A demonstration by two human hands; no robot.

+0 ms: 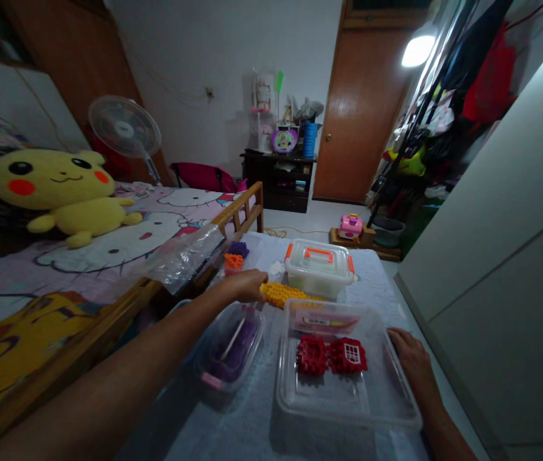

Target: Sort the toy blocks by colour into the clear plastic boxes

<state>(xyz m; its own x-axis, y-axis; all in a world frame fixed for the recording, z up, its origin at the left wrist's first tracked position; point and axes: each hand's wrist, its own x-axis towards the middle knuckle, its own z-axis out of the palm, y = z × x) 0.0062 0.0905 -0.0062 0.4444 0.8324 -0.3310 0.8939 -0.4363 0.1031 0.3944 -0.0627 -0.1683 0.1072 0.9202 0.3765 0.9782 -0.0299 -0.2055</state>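
My left hand (251, 285) reaches across the table with its fingers closed at the left end of a row of yellow toothed building blocks (283, 294). The far end of that row passes behind a clear plastic box (348, 415). Two red toothed block pieces (312, 356) lie inside the box, one with a white window grid (352, 353). At the box's right rim rests my right hand (410, 352), fingers extended and holding nothing I can see. Left of the box sits a smaller clear container (207, 379) with purple contents and a pale stick.
Behind the yellow blocks stands a lidded storage box (319, 275) with an orange handle. Orange blocks (234, 261) and purple blocks (239, 249) are at the back left. A wooden bed rail (237, 214) borders the table's left; a pale cabinet (497, 192) rises at right.
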